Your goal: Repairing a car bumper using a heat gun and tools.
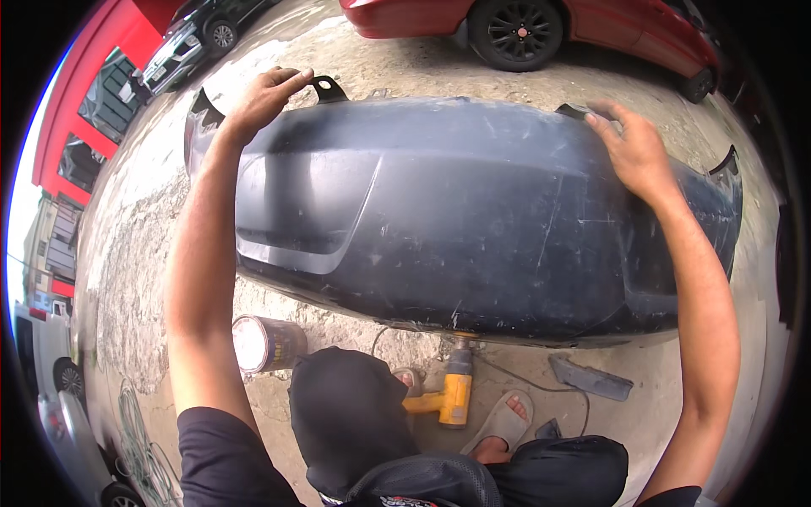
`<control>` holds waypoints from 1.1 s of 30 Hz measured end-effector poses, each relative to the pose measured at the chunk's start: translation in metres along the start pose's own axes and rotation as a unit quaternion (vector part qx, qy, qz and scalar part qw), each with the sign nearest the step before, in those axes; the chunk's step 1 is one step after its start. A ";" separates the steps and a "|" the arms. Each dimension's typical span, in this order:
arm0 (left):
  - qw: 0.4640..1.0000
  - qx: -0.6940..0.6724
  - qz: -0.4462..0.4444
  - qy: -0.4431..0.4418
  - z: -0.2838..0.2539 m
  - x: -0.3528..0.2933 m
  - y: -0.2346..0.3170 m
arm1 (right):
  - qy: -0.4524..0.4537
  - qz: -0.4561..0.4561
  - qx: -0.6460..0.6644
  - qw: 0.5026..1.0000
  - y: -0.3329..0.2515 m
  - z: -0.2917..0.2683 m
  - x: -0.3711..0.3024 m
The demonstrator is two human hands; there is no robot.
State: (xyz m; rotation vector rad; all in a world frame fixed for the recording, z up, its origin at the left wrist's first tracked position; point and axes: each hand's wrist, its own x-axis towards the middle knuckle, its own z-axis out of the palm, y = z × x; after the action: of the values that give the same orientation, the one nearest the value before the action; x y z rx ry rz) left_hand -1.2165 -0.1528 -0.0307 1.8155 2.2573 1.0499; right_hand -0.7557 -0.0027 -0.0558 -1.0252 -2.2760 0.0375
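A large dark car bumper [473, 207], scuffed and scratched, spans the space in front of me. My left hand [263, 103] grips its far edge on the left, with the thumb by a black tab with a hole [328, 89]. On the right, my right hand [629, 150] is closed over the same far edge, beside another small dark tab [575, 111]. The fingertips of both hands are partly hidden behind the bumper. Below its near edge, a yellow heat gun [454, 395] rests on the ground between my feet, nozzle toward the bumper.
A tin can [285, 345] lies near my left knee. Dark plastic pieces [591, 377] and a cord [524, 382] lie on the ground at right. A red car [608, 29] stands beyond the bumper. A pale hose [139, 439] is coiled at lower left, near parked vehicles.
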 end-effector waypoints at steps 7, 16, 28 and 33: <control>0.996 0.085 -0.009 -0.039 0.018 0.014 -0.012 | -0.059 0.021 0.015 0.998 0.005 -0.001 0.014; 0.993 -0.073 0.087 0.030 -0.009 -0.056 0.077 | -0.075 0.007 0.027 0.997 0.016 0.017 0.038; 0.806 -0.134 0.366 -0.447 0.089 -0.148 0.192 | 0.041 0.087 -0.011 0.995 0.016 0.040 0.059; 0.781 -0.165 0.367 -0.477 0.108 -0.158 0.196 | -0.037 0.025 -0.112 0.993 0.006 0.036 0.061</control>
State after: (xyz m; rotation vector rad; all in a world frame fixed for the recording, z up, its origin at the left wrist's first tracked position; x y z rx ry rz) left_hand -0.9553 -0.2282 -0.0651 2.3021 0.7415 0.3042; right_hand -0.8023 0.0507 -0.0540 -1.2135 -2.3615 -0.1656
